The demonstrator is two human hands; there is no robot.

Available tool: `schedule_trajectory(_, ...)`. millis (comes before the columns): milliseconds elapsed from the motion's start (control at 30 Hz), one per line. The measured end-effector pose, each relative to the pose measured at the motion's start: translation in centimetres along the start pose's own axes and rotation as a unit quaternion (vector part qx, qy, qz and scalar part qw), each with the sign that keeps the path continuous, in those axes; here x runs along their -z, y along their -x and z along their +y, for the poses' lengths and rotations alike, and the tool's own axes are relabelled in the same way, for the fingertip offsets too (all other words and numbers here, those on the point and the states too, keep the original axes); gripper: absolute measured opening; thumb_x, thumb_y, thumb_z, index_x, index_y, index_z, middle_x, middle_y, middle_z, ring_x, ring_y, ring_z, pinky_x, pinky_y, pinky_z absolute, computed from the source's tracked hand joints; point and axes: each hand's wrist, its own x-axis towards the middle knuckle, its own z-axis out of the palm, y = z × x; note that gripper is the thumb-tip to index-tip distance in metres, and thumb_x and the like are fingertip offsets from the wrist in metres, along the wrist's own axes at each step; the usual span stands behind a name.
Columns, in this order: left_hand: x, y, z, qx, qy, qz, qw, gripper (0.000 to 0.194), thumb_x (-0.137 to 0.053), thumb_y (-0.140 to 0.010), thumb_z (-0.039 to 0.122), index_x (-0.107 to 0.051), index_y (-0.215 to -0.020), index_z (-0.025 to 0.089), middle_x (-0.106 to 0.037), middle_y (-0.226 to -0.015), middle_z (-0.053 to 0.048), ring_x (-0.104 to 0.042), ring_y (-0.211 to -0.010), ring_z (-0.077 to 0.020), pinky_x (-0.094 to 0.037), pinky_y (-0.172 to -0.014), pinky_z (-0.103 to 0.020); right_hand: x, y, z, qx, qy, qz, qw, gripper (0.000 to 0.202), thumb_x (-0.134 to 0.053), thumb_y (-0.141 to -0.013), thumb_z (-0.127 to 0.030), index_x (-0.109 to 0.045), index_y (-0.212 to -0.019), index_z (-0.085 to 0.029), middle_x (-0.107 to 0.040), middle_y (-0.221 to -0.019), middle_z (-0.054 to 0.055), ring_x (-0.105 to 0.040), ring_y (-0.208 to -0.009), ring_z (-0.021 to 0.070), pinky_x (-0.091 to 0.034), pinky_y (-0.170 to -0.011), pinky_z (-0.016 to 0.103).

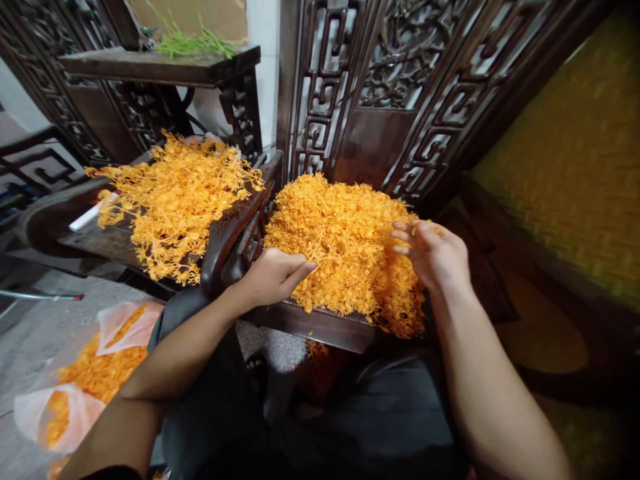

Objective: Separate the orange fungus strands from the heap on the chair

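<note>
My left hand is closed in a pinch at the near left edge of a heap of orange plastic sprigs. What its fingertips hold, if anything, I cannot make out against the orange. At the heap's right side, my right hand is raised with curled fingers, slightly smeared by motion. A small orange sprig piece shows between its thumb and fingers. The heap lies on a dark wooden chair seat in front of my knees.
To the left, a second pile of longer orange branched sprigs covers another wooden seat. Green sprigs lie on a small side table. On the floor, an orange-filled plastic bag stands by my leg. Carved wooden panels rise behind.
</note>
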Motion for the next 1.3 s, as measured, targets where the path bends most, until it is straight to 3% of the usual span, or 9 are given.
schedule_trajectory(167,-1.0,-0.1,0.1,-0.035,-0.057,0.024,0.997,0.045,-0.044,-0.104,0.036,-0.037,-0.061,0.021,-0.038,-0.054,0.003,-0.036,-0.050,-0.0116,-0.023,-0.056,-0.033,-0.1,-0.3,0.9,-0.042,-0.041,-0.052,0.997,0.053,-0.089,-0.066,-0.037,-0.064,-0.111,-0.025,-0.057,-0.076,-0.004,-0.053,-0.060,0.0095,-0.038,-0.045,0.019)
schedule_trajectory(300,-0.8,-0.1,0.0,-0.050,-0.061,0.044,0.996,0.045,-0.045,-0.104,0.033,-0.037,-0.061,0.021,-0.036,-0.053,0.004,-0.034,-0.048,-0.0110,-0.022,-0.055,-0.032,1.4,-0.5,0.3,-0.069,-0.062,-0.117,0.989,0.044,-0.068,-0.084,-0.059,-0.064,-0.110,-0.024,-0.064,-0.089,0.002,-0.060,-0.071,0.0147,-0.048,-0.051,0.025)
schedule_trajectory(467,-1.6,-0.2,0.1,-0.076,-0.093,0.036,0.992,0.044,-0.046,-0.104,0.031,-0.040,-0.062,0.021,-0.040,-0.054,0.003,-0.037,-0.049,-0.0108,-0.024,-0.054,-0.032,2.6,-2.3,2.3,-0.013,-0.008,-0.047,0.999,0.045,-0.056,-0.085,-0.060,-0.067,-0.107,-0.024,-0.070,-0.116,0.009,-0.067,-0.100,0.0249,-0.060,-0.077,0.042)
schedule_trajectory(567,-2.2,-0.2,0.4,-0.109,-0.170,0.024,0.979,0.042,-0.046,-0.104,0.033,-0.046,-0.064,0.020,-0.047,-0.056,0.002,-0.041,-0.051,-0.0115,-0.023,-0.054,-0.032,2.3,-2.9,3.3,0.060,0.084,-0.003,0.995,0.051,-0.055,-0.084,-0.061,-0.067,-0.119,-0.025,-0.063,-0.139,0.008,-0.055,-0.133,0.0287,-0.050,-0.106,0.052)
schedule_trajectory(700,-2.5,-0.2,0.8,-0.163,-0.264,0.021,0.950,0.039,-0.046,-0.104,0.034,-0.054,-0.069,0.019,-0.054,-0.059,0.001,-0.046,-0.053,-0.0133,-0.021,-0.052,-0.034,-0.2,0.0,1.4,0.235,0.261,-0.017,0.936,0.057,-0.058,-0.090,-0.058,-0.059,-0.139,-0.029,-0.049,-0.157,0.005,-0.035,-0.152,0.0291,-0.027,-0.124,0.056)
schedule_trajectory(833,-3.1,-0.1,1.3,-0.198,-0.302,-0.041,0.932,0.037,-0.046,-0.105,0.033,-0.058,-0.073,0.019,-0.058,-0.059,-0.001,-0.051,-0.054,-0.0151,-0.023,-0.050,-0.035,-4.0,6.0,-2.6,0.385,0.357,-0.186,0.831,0.041,-0.060,-0.097,-0.046,-0.066,-0.132,-0.028,-0.069,-0.127,0.009,-0.063,-0.120,0.0271,-0.047,-0.107,0.049)
schedule_trajectory(967,-4.3,0.2,1.6,-0.213,-0.300,-0.131,0.921,0.028,-0.051,-0.101,0.028,-0.061,-0.077,0.018,-0.063,-0.062,-0.002,-0.055,-0.055,-0.0163,-0.027,-0.050,-0.034,-6.5,9.0,-3.4,0.283,0.490,-0.416,0.711,0.071,-0.070,-0.083,-0.067,-0.064,-0.138,-0.021,-0.074,-0.113,0.013,-0.065,-0.108,0.0309,-0.051,-0.095,0.047)
schedule_trajectory(1033,-4.7,0.3,1.7,-0.207,-0.294,-0.159,0.920,0.025,-0.052,-0.100,0.027,-0.062,-0.079,0.017,-0.065,-0.065,-0.003,-0.056,-0.058,-0.0161,-0.030,-0.050,-0.033,-6.8,9.1,-2.8,0.217,0.508,-0.474,0.686,0.067,-0.068,-0.083,-0.069,-0.070,-0.130,-0.020,-0.075,-0.107,0.012,-0.068,-0.101,0.0286,-0.051,-0.090,0.042)
schedule_trajectory(1300,-4.9,0.3,2.0,-0.194,-0.296,-0.196,0.915,0.017,-0.054,-0.099,0.021,-0.066,-0.088,0.016,-0.069,-0.072,-0.004,-0.059,-0.062,-0.0159,-0.033,-0.053,-0.032,-5.3,7.8,-2.9,0.060,0.416,-0.538,0.731,0.039,-0.062,-0.098,-0.046,-0.073,-0.126,-0.022,-0.075,-0.118,0.008,-0.070,-0.105,0.0205,-0.051,-0.094,0.032)
